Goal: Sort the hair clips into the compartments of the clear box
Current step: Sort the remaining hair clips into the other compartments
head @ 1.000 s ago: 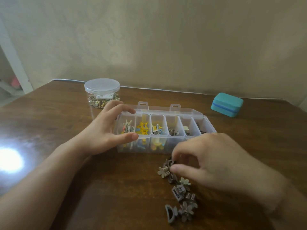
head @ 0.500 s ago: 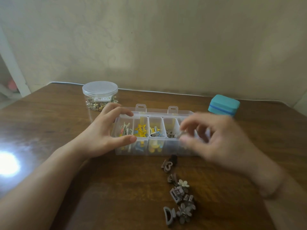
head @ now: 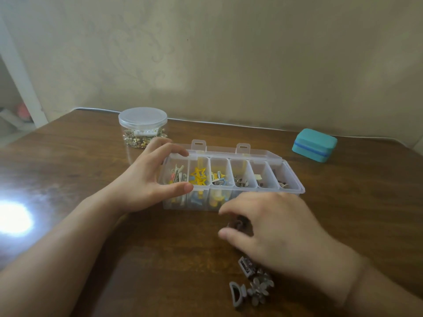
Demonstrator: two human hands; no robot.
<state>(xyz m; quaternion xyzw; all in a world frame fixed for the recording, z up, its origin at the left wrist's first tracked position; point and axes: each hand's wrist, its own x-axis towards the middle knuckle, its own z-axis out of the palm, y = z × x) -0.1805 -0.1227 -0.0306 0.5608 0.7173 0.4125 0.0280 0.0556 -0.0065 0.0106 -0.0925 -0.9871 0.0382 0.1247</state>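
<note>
Clips (head: 254, 286) in grey and brown lie loose on the wooden table (head: 68, 156) nearest the camera: a curved claw, a flower and a small rectangular one, touching in a little heap. Just beyond them the right hand (head: 272, 227) hovers low, thumb and forefinger curved toward each other with a gap between them, around a dark brown clip (head: 238, 224). Whether the fingers already touch it cannot be told; the hand is blurred. Farther on, the left hand (head: 146, 181) grips the left end of the clear box (head: 231, 179), thumb on the near wall and fingers over the far rim. Its six compartments hold sorted clips, yellow stars second from the left and brownish ones toward the right. Behind stand a lidded jar (head: 143, 126) and a teal case (head: 314, 145).

Likely risks: a pinch on so small a clip could slip and flick it away, the wrist could scatter the heap beneath it, or the clip could drop into a wrong compartment, the dividers being close together.
</note>
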